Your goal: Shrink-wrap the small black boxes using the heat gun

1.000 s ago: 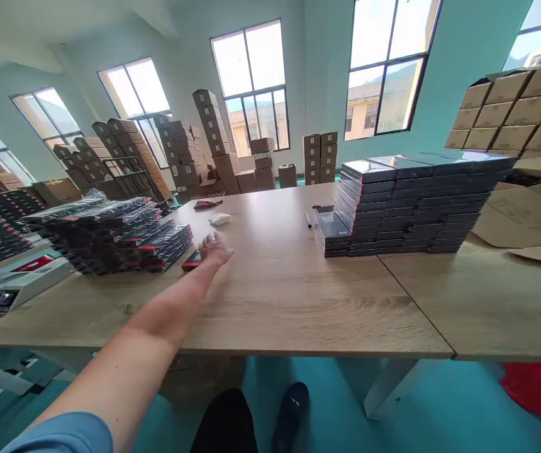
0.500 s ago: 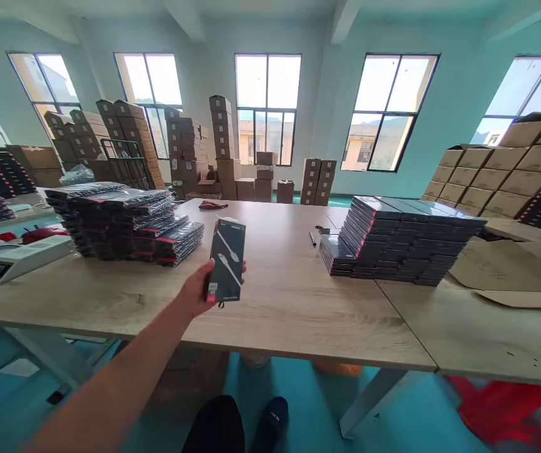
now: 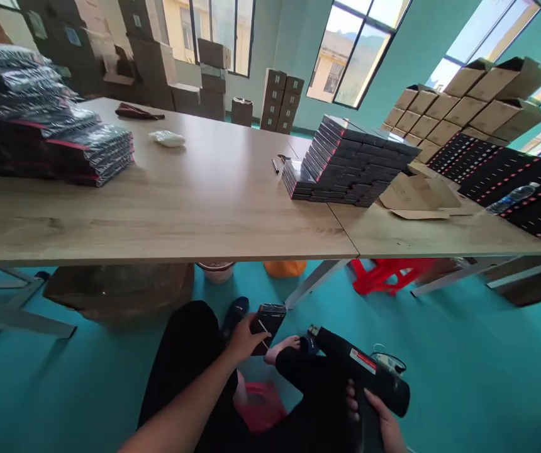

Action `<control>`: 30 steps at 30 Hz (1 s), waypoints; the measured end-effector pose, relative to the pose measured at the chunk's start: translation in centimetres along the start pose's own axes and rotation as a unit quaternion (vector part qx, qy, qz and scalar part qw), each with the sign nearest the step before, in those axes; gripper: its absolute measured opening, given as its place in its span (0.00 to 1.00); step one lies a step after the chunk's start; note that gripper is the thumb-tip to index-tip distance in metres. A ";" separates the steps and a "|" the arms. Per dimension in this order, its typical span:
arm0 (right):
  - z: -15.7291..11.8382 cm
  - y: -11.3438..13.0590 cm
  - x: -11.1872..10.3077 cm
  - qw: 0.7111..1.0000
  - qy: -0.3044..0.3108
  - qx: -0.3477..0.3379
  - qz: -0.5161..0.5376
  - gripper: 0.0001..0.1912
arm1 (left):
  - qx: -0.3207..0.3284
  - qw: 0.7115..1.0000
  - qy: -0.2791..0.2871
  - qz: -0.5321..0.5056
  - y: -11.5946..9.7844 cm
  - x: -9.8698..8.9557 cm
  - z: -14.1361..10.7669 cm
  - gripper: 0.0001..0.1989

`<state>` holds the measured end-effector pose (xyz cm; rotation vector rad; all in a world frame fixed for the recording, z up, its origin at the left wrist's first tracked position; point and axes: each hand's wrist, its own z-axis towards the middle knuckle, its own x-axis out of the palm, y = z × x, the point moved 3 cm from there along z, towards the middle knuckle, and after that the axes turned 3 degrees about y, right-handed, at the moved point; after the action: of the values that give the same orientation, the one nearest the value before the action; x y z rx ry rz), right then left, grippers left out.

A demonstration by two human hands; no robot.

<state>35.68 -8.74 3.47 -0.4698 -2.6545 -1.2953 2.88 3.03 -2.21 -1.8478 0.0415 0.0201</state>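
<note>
My left hand [image 3: 246, 340] is closed around a thin black box [image 3: 269, 322], held tilted between my knees, lower than the table's front edge. The box has a white picture on its front, partly covered by my fingers, and its top end looks shiny. To its right, my right hand [image 3: 369, 406] grips the handle of a black heat gun [image 3: 358, 365]. The gun's metal nozzle points up and left, towards the box, with a gap between them. A white and red label is on the gun's barrel.
On the wooden table [image 3: 204, 220] stand film-wrapped black boxes [image 3: 91, 148] at left and a neat stack of black boxes [image 3: 346, 163] at right. Flattened cardboard [image 3: 416, 195] lies beyond that. A red stool [image 3: 388, 277] stands under the table. Cartons [image 3: 459, 107] are piled behind.
My left hand has brought the box down from above the table to between my knees. My right hand has come into view holding the heat gun. The view has turned down and right.
</note>
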 end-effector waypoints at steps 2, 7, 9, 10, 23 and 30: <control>-1.7 0.6 -1.1 0.997 -0.015 0.008 0.073 0.25 | -0.033 0.998 0.014 0.051 2.4 0.5 0.3 0.15; -6.2 5.6 1.2 1.000 -0.015 0.005 -0.017 0.24 | 0.004 0.994 0.068 0.091 3.1 1.0 1.0 0.11; -7.4 7.5 3.2 0.997 -0.004 0.017 -0.069 0.23 | 0.007 0.994 0.068 0.087 3.0 0.9 1.1 0.13; -7.8 8.4 4.1 0.996 0.003 0.013 -0.093 0.23 | 0.006 0.994 0.066 0.085 3.1 0.9 1.2 0.14; -7.4 11.3 8.1 0.970 0.042 0.033 -0.237 0.26 | 0.011 0.985 0.099 0.139 4.8 0.8 0.7 0.10; -6.3 10.2 10.7 0.965 0.087 0.041 -0.243 0.24 | 0.016 0.975 0.137 0.177 5.0 1.2 0.6 0.09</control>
<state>29.12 -5.55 17.82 0.3188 -2.7495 -1.2545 3.85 2.16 -7.26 -1.7786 0.5599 0.0120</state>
